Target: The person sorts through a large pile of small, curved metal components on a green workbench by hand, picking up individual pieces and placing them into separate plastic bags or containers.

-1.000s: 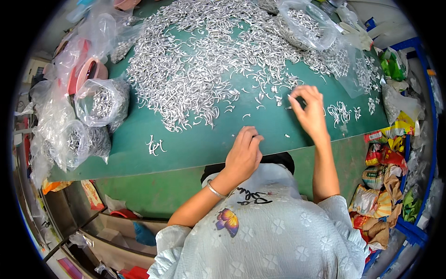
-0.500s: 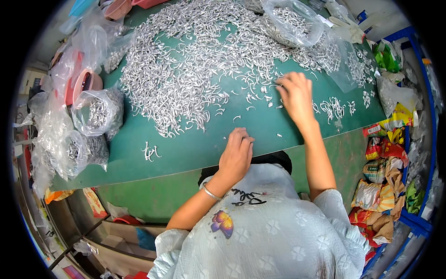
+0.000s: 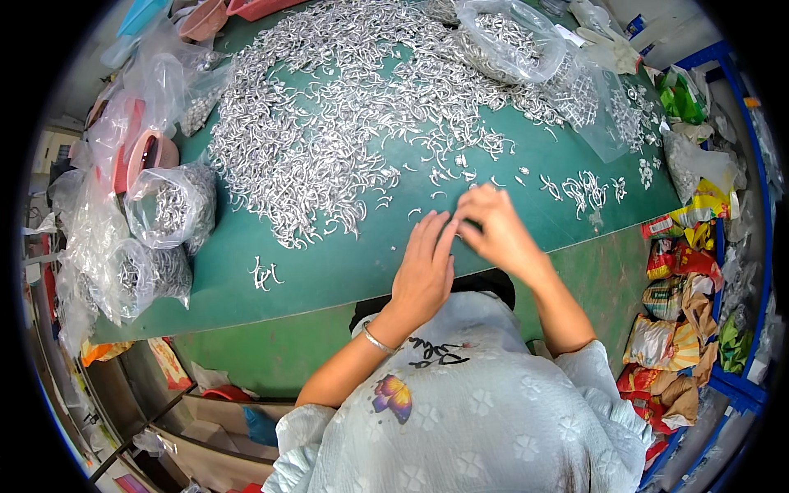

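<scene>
Blur and overlapping fingers obscure the spot where a person's left hand (image 3: pixel 422 275) and right hand (image 3: pixel 495 228) come together; whether either pinches anything cannot be told. Slender, curved silvery pieces (image 3: pixel 300 152) lie heaped beyond the hands, far and left, with a small cluster (image 3: pixel 587 194) at right, on a smooth green tabletop (image 3: pixel 345 275). A crinkled, clear plastic bag (image 3: pixel 168 205) sits left.

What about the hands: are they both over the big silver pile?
No, the left hand and right hand are close together at the front of the green table, with the silver pile beyond them.
</scene>
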`<state>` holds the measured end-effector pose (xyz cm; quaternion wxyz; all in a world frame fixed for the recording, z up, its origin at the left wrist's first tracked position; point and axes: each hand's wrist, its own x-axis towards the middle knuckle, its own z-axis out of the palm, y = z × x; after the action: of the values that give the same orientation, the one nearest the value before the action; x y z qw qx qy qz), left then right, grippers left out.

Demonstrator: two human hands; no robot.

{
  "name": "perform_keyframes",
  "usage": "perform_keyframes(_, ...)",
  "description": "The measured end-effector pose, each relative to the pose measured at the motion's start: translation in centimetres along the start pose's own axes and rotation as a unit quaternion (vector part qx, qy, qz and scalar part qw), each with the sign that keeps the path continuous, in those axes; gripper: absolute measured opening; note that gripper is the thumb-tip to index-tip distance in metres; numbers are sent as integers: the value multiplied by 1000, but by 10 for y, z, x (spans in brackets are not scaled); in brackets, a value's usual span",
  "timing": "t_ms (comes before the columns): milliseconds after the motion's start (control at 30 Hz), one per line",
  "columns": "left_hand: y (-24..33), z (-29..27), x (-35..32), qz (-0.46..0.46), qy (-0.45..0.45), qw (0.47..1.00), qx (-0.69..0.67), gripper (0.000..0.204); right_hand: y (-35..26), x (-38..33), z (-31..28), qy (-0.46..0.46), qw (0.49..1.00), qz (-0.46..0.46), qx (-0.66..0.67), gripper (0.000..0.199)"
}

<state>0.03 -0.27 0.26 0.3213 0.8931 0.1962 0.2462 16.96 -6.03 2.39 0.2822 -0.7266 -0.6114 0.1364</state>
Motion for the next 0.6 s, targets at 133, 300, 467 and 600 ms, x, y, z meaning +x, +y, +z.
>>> perform_keyframes(133, -7, 1, -4, 38, -63, 997, 26, 41, 35, 38, -31, 188, 977, 59, -86, 36)
perform_keyframes(300, -11, 6, -5, 32, -25, 998, -41, 26, 59, 49, -7, 114, 988, 28, -105, 29)
perform_keyframes(467, -10, 6, -7, 23, -9, 999, -44, 25, 49, 54, -16, 61, 960, 151, 227, 14)
perform_keyframes(600, -10, 7, -7, 19, -9, 999, -46, 23, 61, 62, -33, 45, 894, 189, 404, 17)
